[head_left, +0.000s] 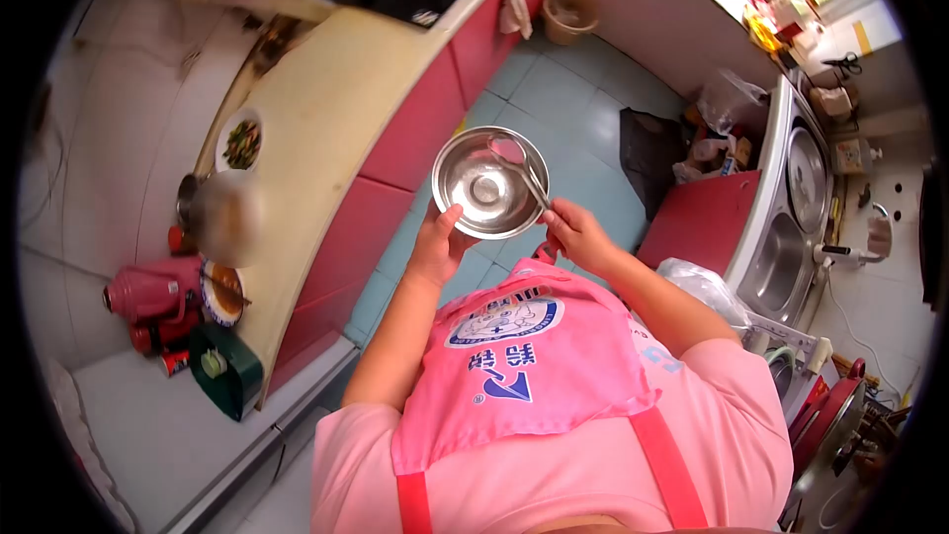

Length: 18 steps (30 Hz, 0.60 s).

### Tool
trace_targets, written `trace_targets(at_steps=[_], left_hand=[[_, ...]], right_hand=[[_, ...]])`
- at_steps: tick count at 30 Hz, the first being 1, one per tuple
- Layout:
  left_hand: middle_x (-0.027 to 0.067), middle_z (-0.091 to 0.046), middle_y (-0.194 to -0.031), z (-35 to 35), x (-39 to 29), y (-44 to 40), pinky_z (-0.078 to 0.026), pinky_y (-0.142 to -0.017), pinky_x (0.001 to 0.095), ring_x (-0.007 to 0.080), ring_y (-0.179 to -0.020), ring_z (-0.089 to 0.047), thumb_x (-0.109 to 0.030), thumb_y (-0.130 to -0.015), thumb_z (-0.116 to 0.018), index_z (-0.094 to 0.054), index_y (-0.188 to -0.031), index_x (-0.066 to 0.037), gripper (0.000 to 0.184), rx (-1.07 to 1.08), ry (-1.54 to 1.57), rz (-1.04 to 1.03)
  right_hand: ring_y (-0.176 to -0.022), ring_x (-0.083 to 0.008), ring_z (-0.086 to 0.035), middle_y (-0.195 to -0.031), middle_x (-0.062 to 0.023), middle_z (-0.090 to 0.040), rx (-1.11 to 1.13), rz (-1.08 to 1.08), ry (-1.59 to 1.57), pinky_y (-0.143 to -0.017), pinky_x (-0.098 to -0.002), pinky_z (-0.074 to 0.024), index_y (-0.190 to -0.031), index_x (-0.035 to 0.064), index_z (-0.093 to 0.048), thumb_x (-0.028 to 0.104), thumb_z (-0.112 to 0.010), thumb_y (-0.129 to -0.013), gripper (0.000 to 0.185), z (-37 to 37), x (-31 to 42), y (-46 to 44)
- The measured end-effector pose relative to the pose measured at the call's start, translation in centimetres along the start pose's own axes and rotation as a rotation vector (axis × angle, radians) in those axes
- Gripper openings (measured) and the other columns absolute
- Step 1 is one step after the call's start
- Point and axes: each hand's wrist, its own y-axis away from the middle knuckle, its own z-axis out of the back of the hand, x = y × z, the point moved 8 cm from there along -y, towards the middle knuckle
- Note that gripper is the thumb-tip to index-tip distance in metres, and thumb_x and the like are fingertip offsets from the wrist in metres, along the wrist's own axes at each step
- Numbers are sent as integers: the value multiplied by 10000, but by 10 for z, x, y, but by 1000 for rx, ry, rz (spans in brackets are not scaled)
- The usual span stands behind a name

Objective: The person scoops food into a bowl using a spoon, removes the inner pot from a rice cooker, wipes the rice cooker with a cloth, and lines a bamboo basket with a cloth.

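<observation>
A shiny metal bowl (474, 200) is held out over the blue tiled floor, in front of the pink apron (554, 356). Its inside holds no visible food. A metal spoon (534, 181) leans in it, bowl end inside, handle crossing the right rim. My left hand (438, 245) grips the near left side, thumb over the rim. The fingers of my right hand (580, 234) are closed on the spoon's handle beside the bowl's right rim.
The counter (326, 89) at left bears a plate of food (240, 142), a plate with sauce (223, 294), a pink kettle (153, 289) and a green container (225, 366). A sink (774, 267) stands at right. A bin (569, 15) and a black bag (647, 153) are on the floor.
</observation>
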Motion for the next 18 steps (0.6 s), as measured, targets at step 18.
trace_targets(at_steps=[18], left_hand=[[82,-567,-1291,-308,108,-317,-497,-955,404,238,-1173,-560,-331,-896,-617,-441,-1351,-79,549,524,-237,560]], right_hand=[[-745,-384,-594,-760,-174,-595,-981,202,605,-624,-464,-453,-945,60,-525,157,-519,-905,105,380,46,68]])
